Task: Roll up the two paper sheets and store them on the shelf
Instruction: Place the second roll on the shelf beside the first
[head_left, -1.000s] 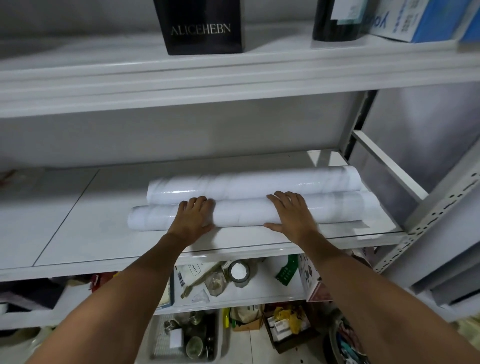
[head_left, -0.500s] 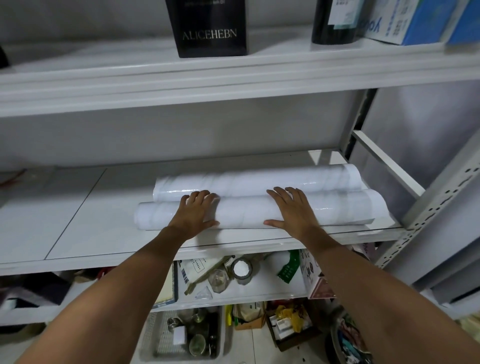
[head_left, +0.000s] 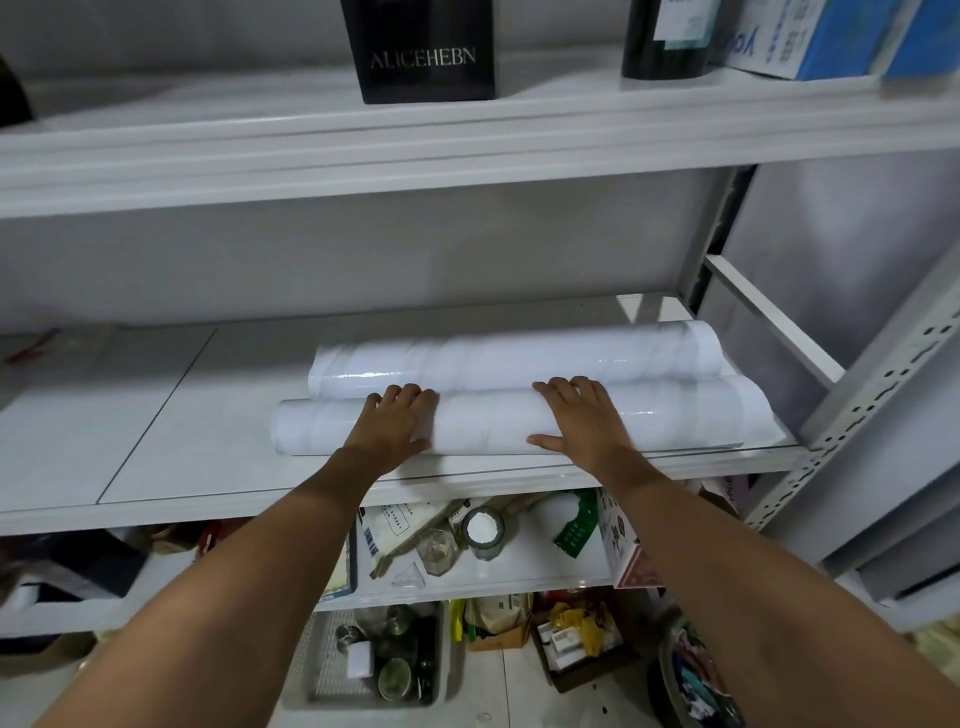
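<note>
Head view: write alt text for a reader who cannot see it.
The left hand and right hand rest on the front paper roll, which lies against a second roll on a white shelf. A black ALICEHEBN box stands on the shelf above.

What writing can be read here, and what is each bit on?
"ALICEHEBN": white letters on the black box.
Label on the dark bottle: too blurred to read.
Print on the blue and white box: not legible.
Print on the white packet lower down: too small to read.
No text shows on the front paper roll or the back paper roll.
</note>
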